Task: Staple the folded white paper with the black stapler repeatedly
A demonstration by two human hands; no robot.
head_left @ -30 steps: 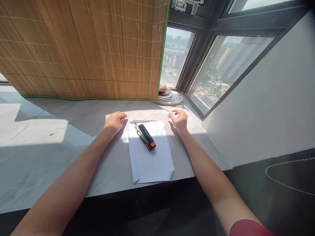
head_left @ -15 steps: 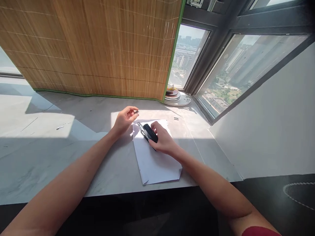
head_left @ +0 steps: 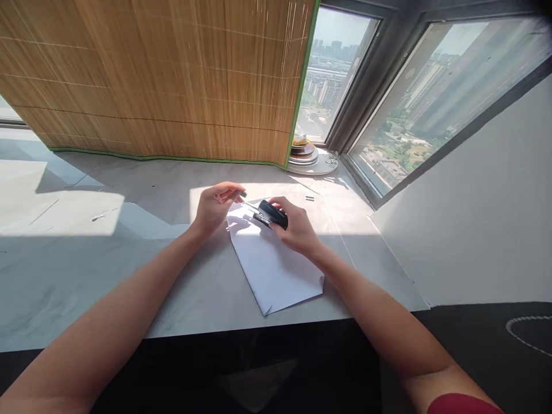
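My right hand [head_left: 297, 225] grips a black stapler [head_left: 274, 213] above the paper. The stapler's top is lifted off its base, and a thin metal part sticks out toward the left. Closed in a pinch, my left hand [head_left: 214, 208] holds a short dark strip of staples [head_left: 244, 194] just beyond the stapler's front end. Beneath the stapler lies a stack of white paper [head_left: 276, 270], with a bent corner near the counter's front edge. My left fingertips are close to the metal part; whether they touch it I cannot tell.
Two small staple strips [head_left: 309, 198] lie right of the paper. Stacked plates [head_left: 313, 164] stand in the window corner. A bamboo blind [head_left: 172, 86] hangs along the back of the pale counter [head_left: 86, 276]. Small scraps [head_left: 98, 217] lie at left.
The stapler has turned flatter and moved slightly right with my right hand. My left hand has brought the strip closer to its front end. The paper has rotated a little, and the view has shifted.
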